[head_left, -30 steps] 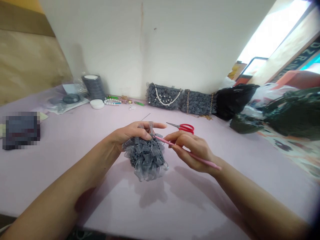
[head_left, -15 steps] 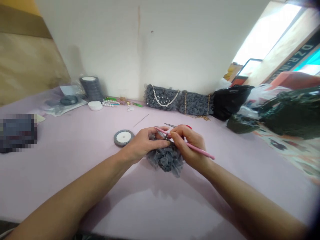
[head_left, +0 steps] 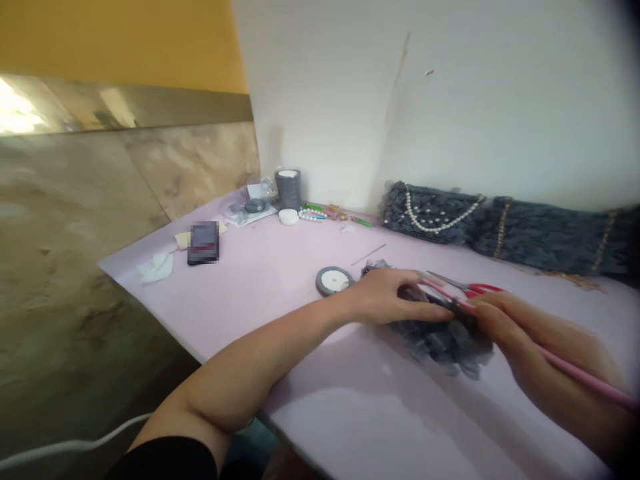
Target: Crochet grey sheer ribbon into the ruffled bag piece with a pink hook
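One ruffled gray ribbon piece spreads beneath your left fingers, which are clamped on it. Your right fingers grip a pink crochet hook beside them; red-handled scissors lie just beyond.

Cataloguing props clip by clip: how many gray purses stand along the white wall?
2: a pearl-strapped purse, and a gold-chained purse just right of it. The picture's dark right edge could hide more.

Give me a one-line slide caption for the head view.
The left hand grips a grey ruffled piece, the right hand a pink crochet hook, with a spool lying nearby.
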A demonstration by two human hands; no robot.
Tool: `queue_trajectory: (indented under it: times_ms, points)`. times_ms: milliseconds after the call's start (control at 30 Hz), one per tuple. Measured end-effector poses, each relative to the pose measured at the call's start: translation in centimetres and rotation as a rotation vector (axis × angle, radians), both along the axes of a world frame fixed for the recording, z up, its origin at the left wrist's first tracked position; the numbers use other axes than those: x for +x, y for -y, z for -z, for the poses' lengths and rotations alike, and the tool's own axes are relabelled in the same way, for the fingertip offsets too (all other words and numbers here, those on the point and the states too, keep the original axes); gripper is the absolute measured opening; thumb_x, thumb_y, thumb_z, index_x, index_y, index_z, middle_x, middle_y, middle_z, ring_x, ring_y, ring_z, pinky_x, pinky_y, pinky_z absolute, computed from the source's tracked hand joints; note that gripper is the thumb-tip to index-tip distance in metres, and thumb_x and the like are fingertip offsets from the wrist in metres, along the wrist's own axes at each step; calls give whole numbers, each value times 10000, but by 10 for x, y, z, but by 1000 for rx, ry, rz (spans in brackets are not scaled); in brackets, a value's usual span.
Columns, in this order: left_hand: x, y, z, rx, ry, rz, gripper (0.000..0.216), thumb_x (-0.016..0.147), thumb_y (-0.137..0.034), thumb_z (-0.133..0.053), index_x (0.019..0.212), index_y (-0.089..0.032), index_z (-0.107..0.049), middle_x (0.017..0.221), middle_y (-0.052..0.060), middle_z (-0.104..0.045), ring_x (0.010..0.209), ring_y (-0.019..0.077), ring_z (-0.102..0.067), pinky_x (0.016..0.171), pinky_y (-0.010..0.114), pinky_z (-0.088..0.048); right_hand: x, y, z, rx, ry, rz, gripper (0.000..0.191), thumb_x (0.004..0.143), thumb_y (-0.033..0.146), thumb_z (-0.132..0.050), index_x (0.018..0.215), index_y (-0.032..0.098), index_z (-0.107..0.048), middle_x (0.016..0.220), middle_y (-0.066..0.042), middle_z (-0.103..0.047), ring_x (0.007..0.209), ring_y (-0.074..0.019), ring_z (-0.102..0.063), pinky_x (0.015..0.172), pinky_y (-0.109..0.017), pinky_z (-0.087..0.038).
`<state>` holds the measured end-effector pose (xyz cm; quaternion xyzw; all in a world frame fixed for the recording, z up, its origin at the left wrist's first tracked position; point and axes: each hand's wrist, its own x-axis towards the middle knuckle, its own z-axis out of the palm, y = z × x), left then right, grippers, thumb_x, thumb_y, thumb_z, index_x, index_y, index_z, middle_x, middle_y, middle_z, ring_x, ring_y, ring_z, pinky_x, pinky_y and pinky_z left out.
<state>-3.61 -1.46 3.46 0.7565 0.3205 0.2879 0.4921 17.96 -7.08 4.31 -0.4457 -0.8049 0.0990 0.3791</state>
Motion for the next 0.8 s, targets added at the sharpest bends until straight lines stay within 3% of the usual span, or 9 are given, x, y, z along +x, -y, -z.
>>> queue_trajectory:
  times_ms: [100, 267, 400, 533, 633, 733, 800]
  points:
    - [-16, -14, -5, 71, -68, 105, 443, 823, -500, -678, 1152, -206, -726, 1042, 53, -729, 1021, 213, -630, 906, 298, -452, 1, -5, -1, -7, -5, -89, 235, 950, 333, -567, 723, 302, -621, 589, -24, -635, 466, -140, -568, 401, -292, -397]
    - [-30, -22, -12, 229, -90, 176, 379, 940, -364, -542, 1256, -199, -671, 1294, 70, -658, 1192, 187, -576, 1030, 272, -390, -3, -6, -1, -30, -33, -122, 262, 956, 318, -548, 701, 281, -595, 581, -33, -604, 462, -157, -555, 392, -296, -397]
    - [-32, -14, -21, 289, -135, 138, 399, 969, -274, -460, 1331, -220, -620, 1242, 63, -664, 1142, 186, -581, 1037, 304, -385, -7, -3, 2, -57, -99, -92, 236, 962, 352, -541, 760, 276, -637, 620, -36, -618, 494, -163, -550, 415, -290, -405]
    - [-24, -3, -22, 186, -26, 85, 525, 948, -259, -476, 1471, -218, -466, 1033, 54, -698, 972, 186, -597, 955, 326, -430, -9, -1, 9, -62, -183, -84, 277, 979, 402, -502, 801, 255, -654, 615, -21, -597, 512, -158, -532, 440, -280, -394]
    - [-15, 3, -18, 54, 63, 131, 620, 936, -287, -506, 1535, -246, -348, 944, 30, -665, 756, 137, -559, 779, 270, -460, -10, -1, 10, -66, -216, -59, 310, 978, 413, -496, 758, 246, -637, 611, -15, -587, 527, -156, -522, 458, -276, -389]
    - [-7, 8, -13, -126, 151, 118, 674, 911, -346, -571, 1537, -306, -326, 854, -15, -594, 567, 84, -414, 553, 223, -384, -12, 1, 8, -69, -208, -53, 329, 986, 400, -473, 758, 217, -624, 628, -3, -580, 539, -140, -508, 471, -260, -391]
    - [-4, 9, -10, -223, 242, 111, 702, 892, -341, -615, 1533, -315, -331, 846, -23, -572, 565, 71, -404, 517, 205, -355, -14, 2, 5, -66, -246, -50, 339, 992, 379, -448, 749, 200, -604, 617, 4, -552, 540, -126, -488, 481, -247, -387]
